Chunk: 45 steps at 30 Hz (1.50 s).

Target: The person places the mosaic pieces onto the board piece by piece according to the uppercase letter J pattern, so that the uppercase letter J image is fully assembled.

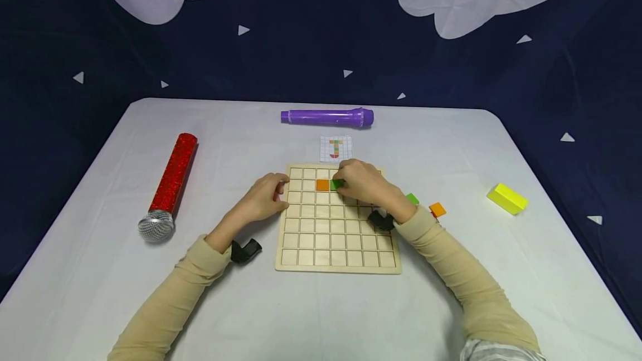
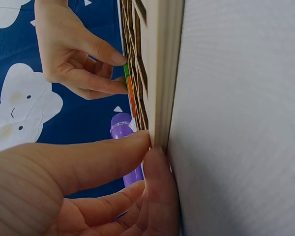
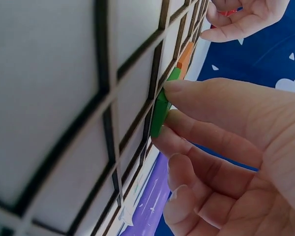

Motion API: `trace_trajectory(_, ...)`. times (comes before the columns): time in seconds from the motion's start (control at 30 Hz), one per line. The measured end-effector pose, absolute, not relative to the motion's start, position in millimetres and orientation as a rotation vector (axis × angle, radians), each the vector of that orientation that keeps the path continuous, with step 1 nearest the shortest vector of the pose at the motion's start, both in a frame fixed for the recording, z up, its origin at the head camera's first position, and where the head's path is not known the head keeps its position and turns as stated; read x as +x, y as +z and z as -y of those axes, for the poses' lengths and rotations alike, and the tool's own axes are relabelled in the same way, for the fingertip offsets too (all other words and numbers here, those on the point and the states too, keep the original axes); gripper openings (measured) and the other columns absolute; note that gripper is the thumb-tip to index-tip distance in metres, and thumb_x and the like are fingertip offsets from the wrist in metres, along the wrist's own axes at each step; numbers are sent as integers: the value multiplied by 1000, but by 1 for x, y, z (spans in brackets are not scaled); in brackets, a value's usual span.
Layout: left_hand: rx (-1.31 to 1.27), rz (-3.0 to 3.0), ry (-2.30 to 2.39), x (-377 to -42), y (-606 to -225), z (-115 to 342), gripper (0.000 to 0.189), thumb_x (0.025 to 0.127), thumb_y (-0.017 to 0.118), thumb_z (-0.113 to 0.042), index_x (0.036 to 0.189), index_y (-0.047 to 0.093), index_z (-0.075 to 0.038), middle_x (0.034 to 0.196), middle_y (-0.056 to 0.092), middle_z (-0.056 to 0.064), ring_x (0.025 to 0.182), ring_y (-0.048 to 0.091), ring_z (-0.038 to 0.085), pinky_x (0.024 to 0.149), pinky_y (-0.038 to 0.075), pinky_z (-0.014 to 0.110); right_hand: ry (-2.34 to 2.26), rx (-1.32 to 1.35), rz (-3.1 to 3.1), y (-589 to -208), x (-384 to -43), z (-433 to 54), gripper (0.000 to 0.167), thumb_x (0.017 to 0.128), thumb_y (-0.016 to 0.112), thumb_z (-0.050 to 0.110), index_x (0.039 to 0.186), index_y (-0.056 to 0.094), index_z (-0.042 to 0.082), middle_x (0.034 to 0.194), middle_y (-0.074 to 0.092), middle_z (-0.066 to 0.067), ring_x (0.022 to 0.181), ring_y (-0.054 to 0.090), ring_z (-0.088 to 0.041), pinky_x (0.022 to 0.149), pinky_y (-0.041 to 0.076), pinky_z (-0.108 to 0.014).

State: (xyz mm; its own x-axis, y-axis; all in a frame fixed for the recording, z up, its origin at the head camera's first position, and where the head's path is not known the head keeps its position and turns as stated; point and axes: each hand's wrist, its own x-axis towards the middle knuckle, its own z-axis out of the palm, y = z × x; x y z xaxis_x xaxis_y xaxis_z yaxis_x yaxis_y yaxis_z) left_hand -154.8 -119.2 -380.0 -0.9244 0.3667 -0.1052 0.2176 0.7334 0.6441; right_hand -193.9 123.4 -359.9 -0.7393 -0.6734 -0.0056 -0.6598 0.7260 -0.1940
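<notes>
A pale wooden grid board (image 1: pixel 321 241) lies mid-table. In its second row sits an orange tile (image 1: pixel 322 185), flat in a cell. Just right of it, my right hand (image 1: pixel 363 180) pinches a green tile (image 3: pixel 160 115) between thumb and fingers, at the board's surface; the thumb covers part of the tile. My left hand (image 1: pixel 261 196) is at the board's left side, thumb and fingertips (image 2: pixel 155 162) resting against the edge, thumb and index apart in the head view. Behind the board lies a gridded card (image 1: pixel 326 152) showing a coloured J shape.
Right of the board, partly behind my right forearm, are a green tile (image 1: pixel 412 198), an orange tile (image 1: pixel 438 208) and a bit of red. A yellow block (image 1: pixel 507 199) lies farther right, a red glittery microphone (image 1: pixel 173 177) at left, a purple microphone (image 1: pixel 326 118) at the back.
</notes>
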Motion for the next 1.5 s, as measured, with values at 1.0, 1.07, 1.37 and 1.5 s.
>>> trace_trajectory(1.0, 459, -2719, 966, -157, -379, 119, 54, 80, 69, -3, 129, 47, 7, 94, 52, 13, 75, 51, 17, 67, 39, 26, -446, -1065, -2951, -353, -187, -147, 17, 82, 68, 7, 98, 74, 5, 97, 69, -9, 93, 65, -23, 79, 54, -36)
trace_trajectory(1.07, 464, -2719, 961, -157, -379, 119, 54, 80, 68, -3, 129, 46, 7, 94, 52, 13, 75, 51, 17, 67, 39, 26, -465, -1044, -2966, -353, -186, -151, 17, 83, 69, 9, 98, 74, 5, 98, 69, -9, 94, 64, -23, 81, 54, -37)
trace_trajectory(1.37, 464, -2713, 966, -155, -380, 119, 54, 80, 68, -3, 129, 47, 7, 94, 52, 13, 75, 50, 17, 67, 39, 27, -478, -973, -3018, -349, -180, -170, 19, 81, 70, 8, 99, 73, 3, 99, 69, -11, 96, 64, -27, 80, 54, -40)
trace_trajectory(1.5, 469, -2719, 971, -154, -380, 119, 52, 81, 68, -2, 128, 47, 7, 93, 52, 13, 75, 50, 17, 67, 39, 27, -463, -933, -3023, -348, -178, -177, 19, 81, 70, 8, 100, 73, 3, 99, 69, -11, 97, 63, -26, 79, 54, -40)
